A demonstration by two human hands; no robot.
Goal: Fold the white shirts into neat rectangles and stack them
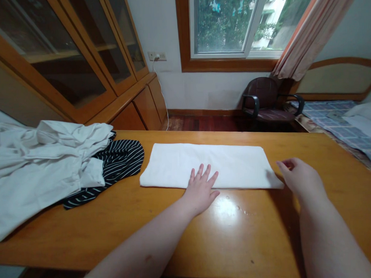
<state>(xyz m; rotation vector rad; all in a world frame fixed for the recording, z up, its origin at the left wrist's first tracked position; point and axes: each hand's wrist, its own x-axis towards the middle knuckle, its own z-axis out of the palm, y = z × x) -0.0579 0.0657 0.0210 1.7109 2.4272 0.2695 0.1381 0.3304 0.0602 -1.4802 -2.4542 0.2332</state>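
Note:
A white cloth (235, 163), folded into a long flat strip, lies crosswise on the wooden table (164, 229). My left hand (201, 191) rests palm down on its near edge, with fingers spread over the fabric. Just off the cloth's right end is my right hand (301, 179). Its fingers are curled in towards the thumb, and I see nothing between them. A small shadow falls on the cloth beside those fingertips. The cloth's right near corner lies flat on the table, apart from this hand.
Rumpled white clothing (52, 160) is heaped on the table's left side, over a black-and-white striped garment (123, 159). Beyond the table stand a glass-fronted wooden cabinet (111, 91), a dark armchair (266, 99) and a bed with a checked cover (340, 121).

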